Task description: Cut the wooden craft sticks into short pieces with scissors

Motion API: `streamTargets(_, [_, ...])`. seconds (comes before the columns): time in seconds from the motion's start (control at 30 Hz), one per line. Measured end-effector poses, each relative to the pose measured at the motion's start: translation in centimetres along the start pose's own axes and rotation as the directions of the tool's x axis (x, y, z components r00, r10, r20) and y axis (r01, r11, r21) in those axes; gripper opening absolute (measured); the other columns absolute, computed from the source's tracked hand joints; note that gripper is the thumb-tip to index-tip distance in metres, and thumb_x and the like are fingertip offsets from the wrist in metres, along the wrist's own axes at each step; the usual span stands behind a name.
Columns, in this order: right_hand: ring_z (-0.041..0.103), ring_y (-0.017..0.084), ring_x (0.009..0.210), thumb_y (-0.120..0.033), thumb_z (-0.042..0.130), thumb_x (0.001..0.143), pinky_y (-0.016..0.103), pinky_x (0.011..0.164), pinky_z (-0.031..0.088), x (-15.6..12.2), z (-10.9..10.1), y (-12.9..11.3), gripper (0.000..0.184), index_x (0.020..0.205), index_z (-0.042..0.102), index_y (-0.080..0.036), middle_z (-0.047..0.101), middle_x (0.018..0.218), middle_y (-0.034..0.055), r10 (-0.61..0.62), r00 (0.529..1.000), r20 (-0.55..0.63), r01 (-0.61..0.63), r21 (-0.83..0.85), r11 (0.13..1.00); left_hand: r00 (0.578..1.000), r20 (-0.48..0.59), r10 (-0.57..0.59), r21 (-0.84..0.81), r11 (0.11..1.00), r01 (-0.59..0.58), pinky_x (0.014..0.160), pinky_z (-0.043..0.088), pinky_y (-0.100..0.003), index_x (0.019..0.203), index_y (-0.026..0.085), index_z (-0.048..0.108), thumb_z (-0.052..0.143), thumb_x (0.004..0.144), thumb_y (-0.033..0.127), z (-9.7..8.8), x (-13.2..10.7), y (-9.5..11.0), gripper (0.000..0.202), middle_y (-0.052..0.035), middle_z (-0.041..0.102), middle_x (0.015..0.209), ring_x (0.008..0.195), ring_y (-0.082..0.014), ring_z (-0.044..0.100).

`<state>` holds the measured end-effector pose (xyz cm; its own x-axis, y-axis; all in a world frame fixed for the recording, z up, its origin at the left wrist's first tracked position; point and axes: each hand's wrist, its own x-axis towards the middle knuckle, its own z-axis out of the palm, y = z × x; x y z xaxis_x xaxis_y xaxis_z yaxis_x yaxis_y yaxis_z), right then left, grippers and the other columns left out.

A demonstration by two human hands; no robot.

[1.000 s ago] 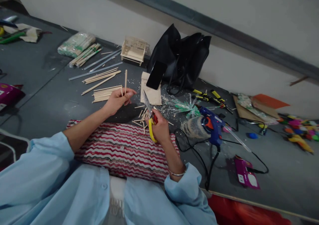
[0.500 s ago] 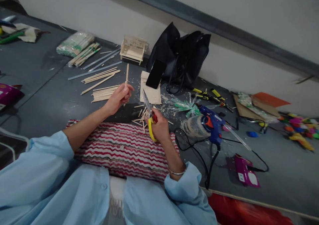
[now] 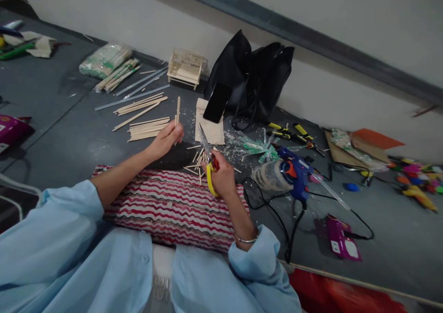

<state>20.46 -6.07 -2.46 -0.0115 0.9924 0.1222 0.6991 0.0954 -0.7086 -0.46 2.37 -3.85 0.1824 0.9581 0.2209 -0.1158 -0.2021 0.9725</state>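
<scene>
Pinched upright in my left hand (image 3: 168, 138) are thin wooden sticks (image 3: 178, 107), a long one and a shorter one beside it. My right hand (image 3: 222, 174) grips a pair of scissors (image 3: 208, 158) with yellow and red handles, its blades pointing up and away from me. Short cut stick pieces (image 3: 197, 158) lie scattered between the hands. Left of my left hand, longer wooden sticks (image 3: 147, 129) lie in rows on the dark surface. Beyond it stands a small model (image 3: 185, 68) built of sticks.
A striped cushion (image 3: 169, 207) lies before me. A phone (image 3: 217, 103) rests on a beige pad near a black bag (image 3: 254, 80). To the right are a blue glue gun (image 3: 299, 177) on a plastic jar, its cable, and yellow-black pliers (image 3: 280, 133). Packaged sticks (image 3: 105, 60) lie far left.
My left hand has dropped slightly with the sticks, and its fingers have closed in around them. The right hand and scissors stay about where they were.
</scene>
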Motion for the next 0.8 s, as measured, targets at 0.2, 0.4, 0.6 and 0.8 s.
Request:
streamTargets(0.2, [0.044,0.012,0.055,-0.042,0.059,0.082,0.023,0.055,0.036,0.05,0.1,0.12,0.037,0.11,0.066,-0.018,0.053,0.064,-0.0036,-0.009,1.0,-0.003,0.009,0.014,1.0,0.99,0.056,0.126,-0.016,0.992,-0.126,0.066,0.049,-0.026,0.073,0.02,0.046,0.05,0.089,0.065,0.1,-0.05,-0.19,0.048,0.0037,0.042,0.065,0.061,-0.0098,0.046])
streamTargets(0.4, [0.047,0.012,0.059,-0.044,0.059,0.083,0.023,0.059,0.038,0.0,0.18,0.32,0.04,0.112,0.066,-0.018,0.061,0.073,-0.0009,-0.001,1.0,-0.014,0.001,0.021,1.0,0.987,0.076,0.142,-0.081,0.987,-0.136,0.072,0.054,-0.028,0.078,0.018,0.048,0.05,0.093,0.057,-0.11,0.14,-0.66,0.042,0.0046,0.044,0.064,0.061,-0.0085,0.049])
streamTargets(0.6, [0.051,0.013,0.063,-0.046,0.06,0.083,0.024,0.062,0.041,0.0,0.23,0.47,0.041,0.113,0.066,-0.019,0.065,0.081,0.0013,0.001,1.0,-0.013,-0.001,0.031,1.0,0.987,0.067,0.147,-0.063,0.988,-0.143,0.077,0.055,-0.029,0.078,0.018,0.048,0.051,0.092,0.058,0.03,-0.01,-0.47,0.043,0.0053,0.044,0.064,0.06,-0.0075,0.047])
streamTargets(0.8, [0.048,0.012,0.059,-0.046,0.06,0.083,0.023,0.058,0.039,0.03,0.2,0.31,0.039,0.111,0.067,-0.019,0.061,0.073,-0.0009,-0.004,1.0,-0.017,0.004,0.004,1.0,0.985,0.11,0.133,-0.057,0.99,-0.127,0.078,0.056,-0.029,0.077,0.018,0.046,0.05,0.092,0.059,0.17,-0.17,-0.22,0.044,0.0061,0.041,0.063,0.059,-0.0068,0.044])
